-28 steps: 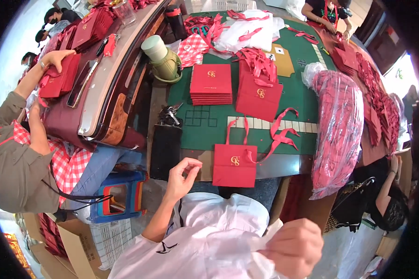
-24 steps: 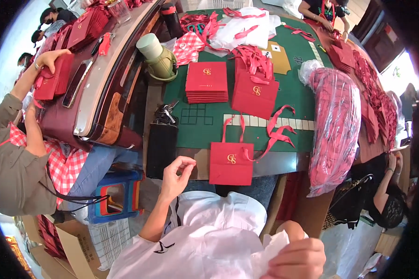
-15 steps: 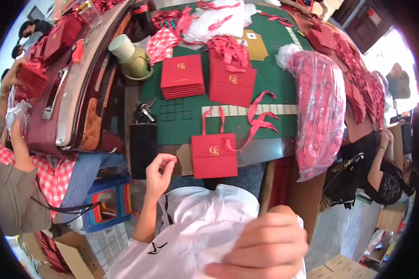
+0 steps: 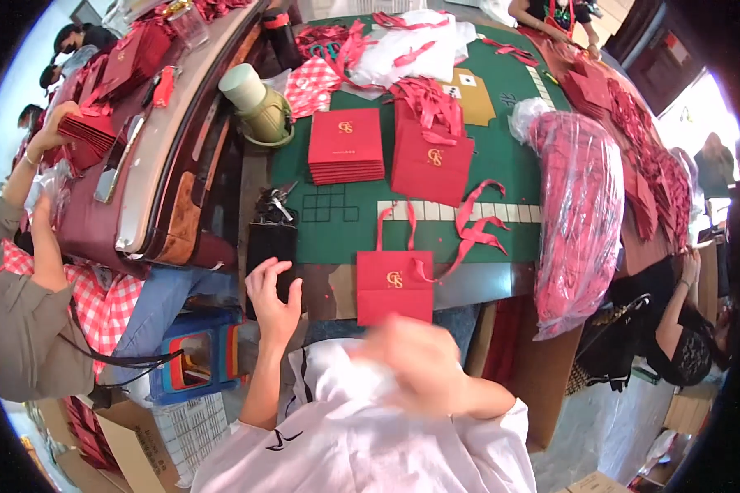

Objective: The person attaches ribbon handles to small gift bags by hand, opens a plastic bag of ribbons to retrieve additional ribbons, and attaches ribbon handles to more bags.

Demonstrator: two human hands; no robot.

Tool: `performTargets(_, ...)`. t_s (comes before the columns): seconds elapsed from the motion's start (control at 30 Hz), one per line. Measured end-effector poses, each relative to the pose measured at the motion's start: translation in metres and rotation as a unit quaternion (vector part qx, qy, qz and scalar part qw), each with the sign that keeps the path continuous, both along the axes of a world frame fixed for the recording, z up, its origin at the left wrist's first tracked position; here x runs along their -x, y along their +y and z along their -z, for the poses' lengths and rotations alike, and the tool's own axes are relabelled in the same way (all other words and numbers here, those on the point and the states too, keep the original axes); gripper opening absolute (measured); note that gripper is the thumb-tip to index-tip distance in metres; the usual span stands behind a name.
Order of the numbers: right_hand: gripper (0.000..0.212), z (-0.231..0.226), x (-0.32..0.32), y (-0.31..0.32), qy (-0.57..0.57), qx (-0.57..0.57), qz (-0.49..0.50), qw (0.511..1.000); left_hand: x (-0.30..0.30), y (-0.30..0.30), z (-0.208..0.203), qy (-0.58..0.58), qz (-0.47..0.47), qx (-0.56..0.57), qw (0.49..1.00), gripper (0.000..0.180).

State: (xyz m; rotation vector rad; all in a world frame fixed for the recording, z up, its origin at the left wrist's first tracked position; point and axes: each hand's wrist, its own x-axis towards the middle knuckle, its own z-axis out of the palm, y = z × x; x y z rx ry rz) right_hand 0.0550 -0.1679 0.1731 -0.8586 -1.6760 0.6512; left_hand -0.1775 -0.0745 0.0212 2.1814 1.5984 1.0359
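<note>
A small red paper gift bag with a gold emblem lies at the near edge of the table, its ribbon handles pointing away from me. To its left, my left hand is held up over the table edge, thumb apart from the fingers and nothing visible in them. My right hand is smeared by motion just below the bag, so its grip and whether it touches the bag are hidden. Loose pink-red ribbons trail to the bag's right.
Farther back sit a stack of red bags and another pile topped with ribbons. A plastic-wrapped ribbon bundle bounds the right side. A green jug, keys and a black pouch stand left. Co-workers sit on both sides.
My right hand has swung from the lower right up and leftward to the bag's near side. My left hand has gone from a pinch to spread fingers. The whole view has shifted slightly.
</note>
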Motion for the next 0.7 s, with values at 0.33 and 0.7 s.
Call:
performTargets(0.33, 0.025, 0.197, 0.055, 0.073, 0.022, 0.268, 0.089, 0.959, 0.021, 0.01, 0.028, 0.123, -0.087, 0.105, 0.983, 0.114)
performTargets(0.7, 0.032, 0.207, 0.109, 0.113, -0.129, 0.306, 0.2, 0.922, 0.058, 0.025, 0.046, -0.018, -0.05, 0.147, 0.988, 0.097)
